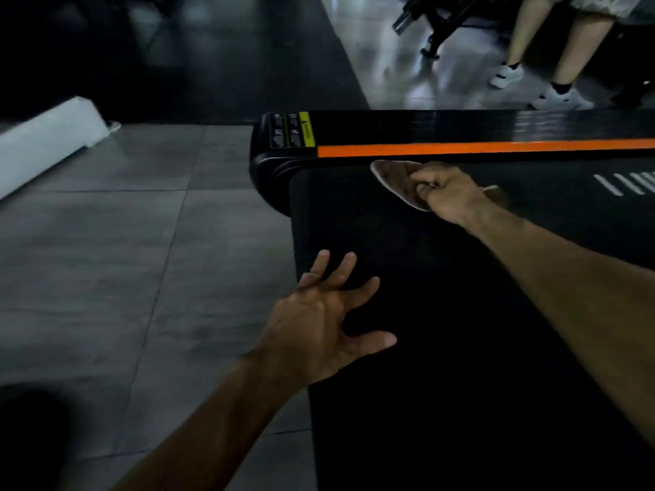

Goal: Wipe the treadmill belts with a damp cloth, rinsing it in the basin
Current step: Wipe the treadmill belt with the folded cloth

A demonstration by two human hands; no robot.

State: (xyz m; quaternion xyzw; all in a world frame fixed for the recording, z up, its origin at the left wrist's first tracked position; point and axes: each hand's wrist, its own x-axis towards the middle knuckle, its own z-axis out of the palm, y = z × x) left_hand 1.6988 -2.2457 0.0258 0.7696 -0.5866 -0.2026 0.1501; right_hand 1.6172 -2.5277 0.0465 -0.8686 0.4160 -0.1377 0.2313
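The black treadmill belt (460, 295) fills the right half of the view. A brownish cloth (395, 178) with a pale edge lies on the belt close to the far side rail (460, 131), which carries an orange stripe. My right hand (446, 193) grips the cloth with curled fingers and holds it against the belt. Near the belt's left end, my left hand (326, 320) rests flat with its fingers spread. No basin is in view.
Grey floor tiles (124, 260) lie left of the treadmill. A white angled object (46, 140) sits at the far left. Beyond the rail a person's legs in white shoes (553, 90) stand beside dark gym equipment (436, 19).
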